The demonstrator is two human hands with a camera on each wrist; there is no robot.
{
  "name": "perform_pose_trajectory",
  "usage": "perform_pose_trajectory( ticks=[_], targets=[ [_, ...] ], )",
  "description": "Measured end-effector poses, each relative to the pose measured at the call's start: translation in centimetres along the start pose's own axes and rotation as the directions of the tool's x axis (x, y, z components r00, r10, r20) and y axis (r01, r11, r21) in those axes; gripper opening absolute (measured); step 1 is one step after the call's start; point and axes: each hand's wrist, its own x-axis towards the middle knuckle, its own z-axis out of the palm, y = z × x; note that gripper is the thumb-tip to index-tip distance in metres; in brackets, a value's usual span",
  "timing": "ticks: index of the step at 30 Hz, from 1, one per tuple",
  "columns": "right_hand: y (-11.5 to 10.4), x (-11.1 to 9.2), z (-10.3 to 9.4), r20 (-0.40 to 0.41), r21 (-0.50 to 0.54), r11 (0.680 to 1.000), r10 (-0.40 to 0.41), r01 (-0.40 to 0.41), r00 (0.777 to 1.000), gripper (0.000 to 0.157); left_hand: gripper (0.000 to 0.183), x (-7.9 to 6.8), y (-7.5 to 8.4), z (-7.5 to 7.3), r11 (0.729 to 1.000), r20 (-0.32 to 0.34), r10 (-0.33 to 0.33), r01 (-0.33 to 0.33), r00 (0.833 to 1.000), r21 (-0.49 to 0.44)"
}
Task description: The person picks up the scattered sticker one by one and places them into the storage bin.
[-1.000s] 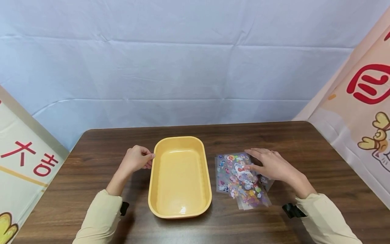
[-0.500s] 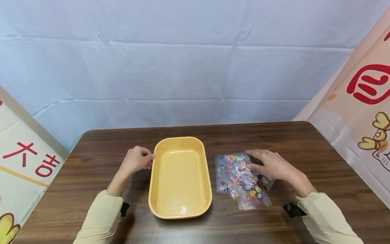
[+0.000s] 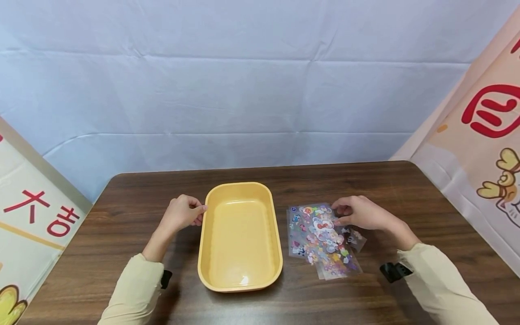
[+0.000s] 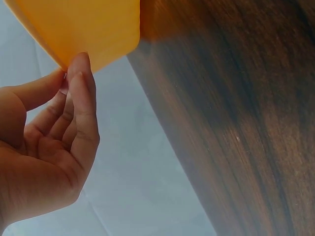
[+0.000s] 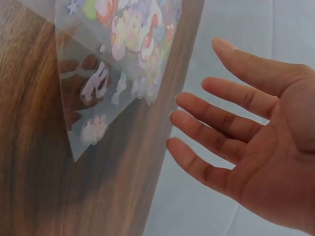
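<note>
A deep yellow rectangular tray point(image 3: 240, 243) with rounded corners stands on the table. At its left rim my left hand point(image 3: 181, 213) pinches the edge between thumb and index finger; the left wrist view shows this pinch on the tray's corner point(image 4: 106, 32). To the tray's right lie several overlapping clear sticker sheets point(image 3: 318, 239) with colourful cartoon figures. My right hand point(image 3: 363, 214) is beside their upper right edge. In the right wrist view its fingers point(image 5: 211, 132) are loosely bent, the thumb is spread apart, and no sheet point(image 5: 113, 59) is held.
The dark wood table point(image 3: 134, 225) has rounded far corners. Behind it hangs a pale cloth point(image 3: 243, 99), and printed banners point(image 3: 483, 149) flank both sides. Both wrists carry dark straps point(image 3: 395, 272).
My right hand has drawn slightly to the right off the sticker sheets, with its fingers more bent, uncovering the small sheet at the right. The left hand and tray stay put.
</note>
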Motion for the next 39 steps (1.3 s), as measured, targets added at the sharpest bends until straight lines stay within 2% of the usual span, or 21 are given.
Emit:
perform_pose_trajectory(
  ticks=[6, 13, 18, 27, 39],
  targets=[
    [1.0, 0.5, -0.1, 0.014, 0.065, 0.997, 0.028, -0.029, 1.000, 0.029, 0.022, 0.0, -0.1, 0.1, 1.000, 0.004, 0.012, -0.013, 1.000, 0.009],
    [2.0, 0.8, 0.1, 0.029, 0.125, 0.985, 0.115, -0.118, 0.993, 0.024, 0.023, 0.1, -0.2, 0.1, 1.000, 0.008, 0.017, -0.018, 1.000, 0.020],
    [2.3, 0.8, 0.4, 0.049, 0.150, 0.978, 0.142, -0.148, 0.989, 0.021, 0.023, 0.2, -0.3, 0.2, 1.000, 0.004, 0.016, -0.016, 1.000, 0.016],
    [2.8, 1.2, 1.0, 0.043, 0.149, 0.975, 0.157, -0.162, 0.987, 0.017, 0.021, 0.2, -0.2, 0.1, 1.000, 0.005, 0.004, -0.004, 1.000, -0.001],
    [3.2, 1.5, 2.2, 0.007, 0.157, 0.967, 0.203, -0.202, 0.979, 0.022, 0.022, 0.4, -0.4, 0.3, 1.000, 0.022, -0.004, 0.005, 1.000, -0.019]
  ],
)
